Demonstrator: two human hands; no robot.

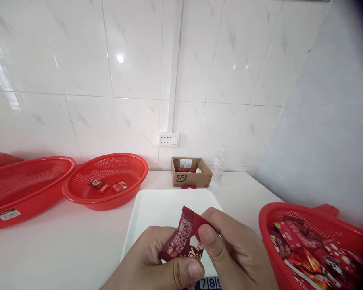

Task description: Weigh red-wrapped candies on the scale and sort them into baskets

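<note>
A maroon packet (186,235) is held in both hands above the white scale (169,207), tilted, with its serrated end up and its pale print facing the camera. The left hand (159,255) has its grip closed on the packet's lower left part, the thumb lying along the lower edge. The right hand (234,249) has its grip closed on the upper right side, the thumb pressed to the front and the index finger bent behind. Below the hands, part of the scale's keypad (211,283) shows the keys 7, 8 and 9; the rest is covered. The scale stands on a white bench (63,249). To its left is a round red basket (104,204) with a few small packs (119,187) on its bottom, and beside that a longer red basket (33,207) with a white label (9,214) on its outside, cut off by the view's edge. At the right, near the right hand, a third basket (263,219) is heaped with red and shiny sweets (304,262). Behind the scale stands an open cardboard box (192,180) marked SF, with red things inside that are too small to tell, and a flat red piece (189,187) lies at its foot. A clear bottle (218,166) is just beside the box, before the tiled wall (136,56), which carries a socket (169,139).
</note>
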